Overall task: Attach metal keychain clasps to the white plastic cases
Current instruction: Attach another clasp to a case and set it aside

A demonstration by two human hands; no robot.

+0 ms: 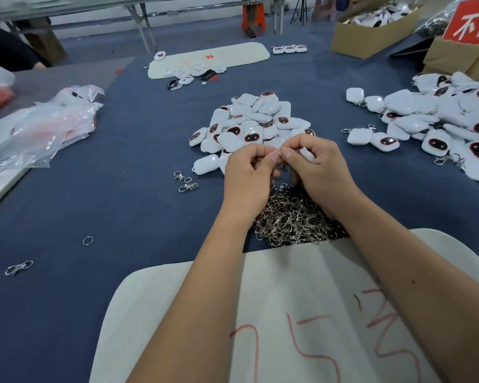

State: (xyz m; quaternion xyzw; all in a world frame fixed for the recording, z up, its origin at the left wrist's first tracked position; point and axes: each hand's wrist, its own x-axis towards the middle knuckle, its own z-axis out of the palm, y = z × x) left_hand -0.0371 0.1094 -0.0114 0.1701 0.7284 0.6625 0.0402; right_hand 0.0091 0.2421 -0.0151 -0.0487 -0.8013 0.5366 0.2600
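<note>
While both hands meet just above the heap of metal clasps (293, 219) on the blue worktop (122, 205), the left hand (248, 172) pinches a small key ring (280, 153) and the right hand (320, 168) grips a white case (307, 154) in curled fingers. Beyond the heap lies a pile of white cases (249, 123); right of it, cases with clasps (440, 117).

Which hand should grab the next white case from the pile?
Probably the left hand: it only pinches the ring, while the right hand already grips a white case. The pile lies just beyond both.
</note>
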